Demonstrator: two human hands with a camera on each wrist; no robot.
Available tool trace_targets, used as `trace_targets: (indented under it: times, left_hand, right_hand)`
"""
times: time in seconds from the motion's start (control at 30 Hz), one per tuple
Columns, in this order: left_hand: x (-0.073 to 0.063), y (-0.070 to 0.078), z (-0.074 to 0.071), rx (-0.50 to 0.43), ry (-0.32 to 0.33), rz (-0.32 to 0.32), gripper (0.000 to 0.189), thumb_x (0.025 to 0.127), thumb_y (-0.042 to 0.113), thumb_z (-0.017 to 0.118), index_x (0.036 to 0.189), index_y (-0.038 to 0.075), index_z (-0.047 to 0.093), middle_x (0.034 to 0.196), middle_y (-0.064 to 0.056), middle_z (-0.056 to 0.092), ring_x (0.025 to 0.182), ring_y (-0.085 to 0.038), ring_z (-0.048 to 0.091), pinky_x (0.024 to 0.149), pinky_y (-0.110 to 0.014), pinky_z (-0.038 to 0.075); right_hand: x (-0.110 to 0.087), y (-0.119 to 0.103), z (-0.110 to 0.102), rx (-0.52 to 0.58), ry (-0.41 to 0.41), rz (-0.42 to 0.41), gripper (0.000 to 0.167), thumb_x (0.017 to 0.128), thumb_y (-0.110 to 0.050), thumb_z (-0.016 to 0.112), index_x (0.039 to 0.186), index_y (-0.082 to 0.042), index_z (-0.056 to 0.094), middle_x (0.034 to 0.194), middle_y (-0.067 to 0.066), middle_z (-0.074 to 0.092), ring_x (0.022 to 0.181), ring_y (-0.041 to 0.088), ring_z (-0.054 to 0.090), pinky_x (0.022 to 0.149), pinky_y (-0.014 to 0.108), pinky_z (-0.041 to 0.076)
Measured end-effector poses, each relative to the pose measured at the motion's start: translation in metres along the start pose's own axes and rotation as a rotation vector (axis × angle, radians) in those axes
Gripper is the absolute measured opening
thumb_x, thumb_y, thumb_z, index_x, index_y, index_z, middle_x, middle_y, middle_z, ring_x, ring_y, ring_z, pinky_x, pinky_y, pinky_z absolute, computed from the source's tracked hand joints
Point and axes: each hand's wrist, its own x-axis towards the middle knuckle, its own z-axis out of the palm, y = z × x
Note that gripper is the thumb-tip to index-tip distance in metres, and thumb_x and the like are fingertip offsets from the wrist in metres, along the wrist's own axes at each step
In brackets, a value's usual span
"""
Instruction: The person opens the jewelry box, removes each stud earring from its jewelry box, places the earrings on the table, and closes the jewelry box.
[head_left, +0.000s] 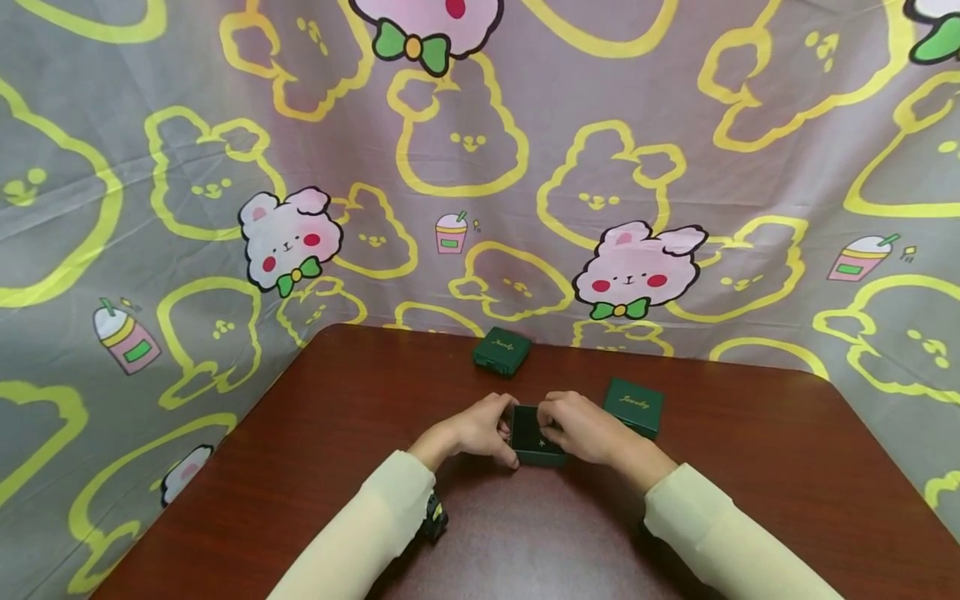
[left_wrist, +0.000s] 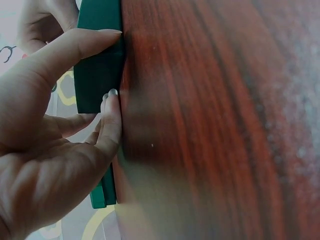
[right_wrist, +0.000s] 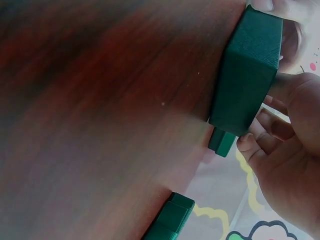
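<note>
A small green jewelry box (head_left: 542, 458) with a black inside stands open on top at the middle of the table. My left hand (head_left: 480, 429) grips its left side, with the thumb at the near corner; in the left wrist view that thumb lies along the green wall (left_wrist: 97, 85). From the right, my right hand (head_left: 581, 425) reaches over the box, its fingers bent down at the black inside. A tiny silvery star-shaped piece (head_left: 542, 443) shows just below those fingertips. I cannot tell whether the right fingers pinch anything. The box's plain outer wall (right_wrist: 242, 87) faces the right wrist camera.
One green box (head_left: 501, 352) with gold lettering sits near the table's back edge. Another lettered green box (head_left: 633, 407) lies just beyond my right hand. The reddish-brown wooden table (head_left: 787, 467) is bordered by a patterned cloth (head_left: 480, 167) at the back and sides.
</note>
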Motion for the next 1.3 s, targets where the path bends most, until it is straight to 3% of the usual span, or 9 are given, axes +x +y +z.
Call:
trace_targets:
  times: [0.4,0.73,1.0,1.3]
  left_hand:
    - [0.0004,-0.0017,-0.0001,-0.012,-0.013,0.003,0.077,0.068,0.006,0.094,0.132,0.002,0.052,0.116,-0.009,0.047,0.094,-0.017,0.054,0.08,-0.029,0.046]
    - [-0.0004,-0.0003,-0.001,0.001,-0.012,-0.001,0.077,0.069,0.007,0.094,0.133,0.003,0.051,0.117,-0.009,0.046,0.094,-0.017,0.054,0.081,-0.029,0.046]
    - [0.0002,-0.0016,0.0018,0.001,0.003,0.014,0.073,0.067,0.005,0.094,0.128,0.003,0.053,0.114,-0.009,0.047,0.091,-0.015,0.055,0.079,-0.027,0.045]
    - [-0.0003,0.0001,-0.001,-0.008,0.0,0.005,0.075,0.068,0.005,0.094,0.131,0.003,0.052,0.115,-0.01,0.046,0.092,-0.017,0.053,0.08,-0.029,0.045]
  right_hand:
    - [-0.0002,0.0017,-0.0008,0.027,0.003,-0.023,0.015,0.09,0.002,0.073,0.085,-0.011,0.066,0.083,-0.004,0.06,0.074,0.007,0.055,0.066,0.025,0.05]
    - [-0.0007,-0.0014,-0.0041,0.018,-0.023,-0.004,0.01,0.091,0.002,0.072,0.09,-0.008,0.072,0.09,0.0,0.06,0.076,0.009,0.058,0.066,0.025,0.052]
    - [-0.0004,-0.0059,-0.003,-0.076,-0.026,0.017,0.01,0.09,-0.001,0.075,0.084,-0.009,0.072,0.084,-0.003,0.052,0.074,0.011,0.051,0.066,0.027,0.049]
    - [-0.0006,-0.005,-0.0052,-0.065,-0.01,0.03,0.01,0.09,-0.002,0.075,0.085,-0.01,0.072,0.088,-0.001,0.058,0.079,0.013,0.055,0.069,0.03,0.052]
